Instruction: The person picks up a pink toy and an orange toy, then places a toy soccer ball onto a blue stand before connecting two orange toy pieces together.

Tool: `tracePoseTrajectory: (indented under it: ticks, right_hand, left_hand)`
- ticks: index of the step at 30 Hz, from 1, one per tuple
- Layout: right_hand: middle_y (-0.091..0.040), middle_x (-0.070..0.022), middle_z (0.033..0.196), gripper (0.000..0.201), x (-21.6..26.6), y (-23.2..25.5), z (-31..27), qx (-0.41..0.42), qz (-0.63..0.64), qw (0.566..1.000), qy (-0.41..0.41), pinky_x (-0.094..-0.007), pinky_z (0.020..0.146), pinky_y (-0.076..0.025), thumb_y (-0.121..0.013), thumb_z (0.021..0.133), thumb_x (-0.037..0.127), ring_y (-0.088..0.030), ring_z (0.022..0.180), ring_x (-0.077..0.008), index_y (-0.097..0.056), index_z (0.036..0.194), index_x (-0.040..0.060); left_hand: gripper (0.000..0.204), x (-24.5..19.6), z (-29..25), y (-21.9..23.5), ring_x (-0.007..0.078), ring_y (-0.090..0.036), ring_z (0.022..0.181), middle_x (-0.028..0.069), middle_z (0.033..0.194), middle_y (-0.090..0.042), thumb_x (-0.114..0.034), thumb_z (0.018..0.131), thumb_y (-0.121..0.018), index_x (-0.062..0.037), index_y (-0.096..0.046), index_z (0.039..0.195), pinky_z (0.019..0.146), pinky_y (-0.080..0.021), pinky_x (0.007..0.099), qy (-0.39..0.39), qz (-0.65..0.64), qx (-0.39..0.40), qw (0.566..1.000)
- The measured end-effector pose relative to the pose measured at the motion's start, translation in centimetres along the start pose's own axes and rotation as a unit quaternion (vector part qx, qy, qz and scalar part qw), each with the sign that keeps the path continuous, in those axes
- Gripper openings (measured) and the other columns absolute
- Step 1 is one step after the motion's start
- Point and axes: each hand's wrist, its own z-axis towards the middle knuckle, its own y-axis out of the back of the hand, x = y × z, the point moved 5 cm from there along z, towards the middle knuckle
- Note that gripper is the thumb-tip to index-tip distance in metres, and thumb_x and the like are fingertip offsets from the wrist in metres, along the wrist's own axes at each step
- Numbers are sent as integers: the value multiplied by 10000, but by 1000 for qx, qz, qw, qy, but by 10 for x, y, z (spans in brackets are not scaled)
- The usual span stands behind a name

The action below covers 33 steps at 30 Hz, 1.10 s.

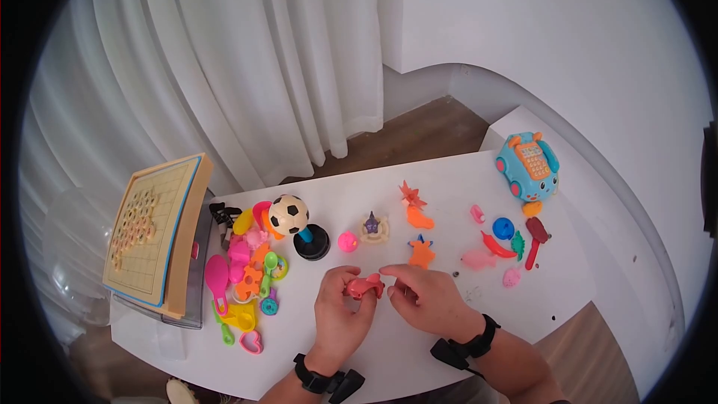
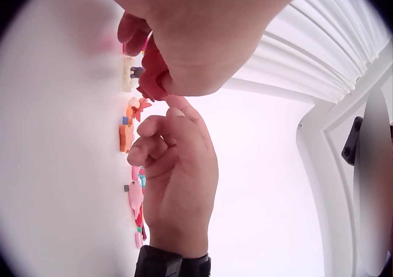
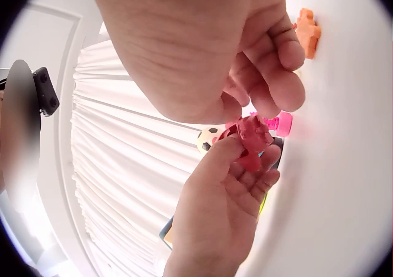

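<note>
A small red toy [image 1: 364, 286] is pinched between the thumb and fingers of my left hand [image 1: 342, 314], above the near part of the white table. My right hand [image 1: 432, 301] is just to its right, index finger reaching toward the toy and the other fingers bent. In the right wrist view the red toy [image 3: 250, 136] has a bumpy, folded shape, held by the left hand [image 3: 215, 209]. The left wrist view shows the right hand [image 2: 178, 173] with its index fingertip at or close to the toy [image 2: 155, 74]; contact is unclear.
Left on the table [image 1: 344, 202] are a board game [image 1: 153, 232], a football toy [image 1: 289, 215] on a black base and colourful plastic toys. A pink ball [image 1: 348, 242] and orange figures [image 1: 422, 253] lie beyond my hands. A toy phone [image 1: 529, 167] stands at the far right.
</note>
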Motion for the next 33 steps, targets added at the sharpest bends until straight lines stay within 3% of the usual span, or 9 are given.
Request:
tracePoseTrajectory:
  ticks: [1, 3, 6, 9, 15, 18, 22, 28, 33]
  right_hand:
    - [-716, -66, 830, 226, -1, -1, 0, 1, 0, 1000, 0, -352, 612, -535, -707, 925, 134, -681, 658, -228, -712, 1148, 101]
    - [-740, -68, 874, 206, 0, -5, -1, 23, -9, 999, 42, -361, 619, -540, -704, 922, 130, -687, 676, -243, -724, 1124, 99]
    - [-755, -65, 905, 175, -7, -8, 0, 27, -30, 997, 67, -378, 634, -547, -701, 918, 127, -696, 714, -257, -735, 1086, 96]
    - [-736, -72, 885, 157, -10, -8, 0, 16, -34, 997, 71, -356, 630, -538, -714, 906, 90, -668, 700, -254, -742, 1060, 94]
    - [-734, -78, 883, 148, -17, -10, 1, 36, -42, 997, 50, -364, 650, -543, -708, 919, 114, -685, 722, -267, -739, 1062, 92]
    - [-735, -82, 886, 149, -16, -10, 2, 46, -45, 997, 35, -368, 663, -548, -705, 926, 121, -693, 735, -274, -737, 1067, 88]
    - [-737, -86, 893, 148, -17, -10, 2, 54, -45, 997, 26, -366, 672, -553, -701, 933, 122, -700, 747, -276, -736, 1072, 85]
    - [-743, -95, 903, 138, -21, -11, 3, 54, -42, 997, 27, -366, 680, -557, -694, 944, 121, -713, 765, -278, -736, 1069, 82]
    - [-744, -98, 896, 135, -24, -11, 4, 56, -38, 998, 16, -369, 678, -559, -689, 945, 118, -714, 759, -288, -738, 1065, 83]
  left_hand:
    - [286, -2, -2, 1, 227, -700, 650, 89, 860, -722, -77, 885, -794, -15, -583, 1067, 663, -592, 342, 0, 0, -1, 1000]
    - [299, 4, -9, 0, 240, -735, 690, 98, 852, -731, -91, 902, -763, -26, -554, 1106, 653, -589, 362, 153, -48, 32, 987]
    - [311, 6, -11, 0, 250, -757, 722, 99, 830, -734, -145, 923, -735, -45, -536, 1140, 632, -580, 365, 158, 11, 31, 987]
    - [215, -4, -6, 5, 233, -766, 715, 98, 903, -770, -58, 960, -670, -35, -534, 1125, 670, -601, 328, 143, 79, 34, 986]
    - [299, -6, -3, 4, 261, -744, 749, 100, 915, -738, -56, 916, -680, -31, -564, 1190, 666, -583, 367, 116, 196, 83, 970]
    - [343, -5, -1, 5, 251, -734, 788, 110, 965, -718, -39, 901, -687, -28, -575, 1226, 688, -584, 367, 67, 180, 25, 981]
    - [381, -4, -1, 5, 258, -730, 812, 118, 986, -702, -21, 883, -703, -28, -584, 1245, 696, -586, 374, 53, 185, 53, 980]
    - [393, -2, 0, 7, 277, -722, 847, 113, 985, -712, 1, 867, -727, -36, -600, 1237, 720, -585, 384, 35, 195, 19, 980]
    - [352, 6, 1, 3, 335, -689, 879, 138, 974, -714, -68, 882, -726, -41, -628, 1219, 775, -555, 459, 15, 196, 43, 980]
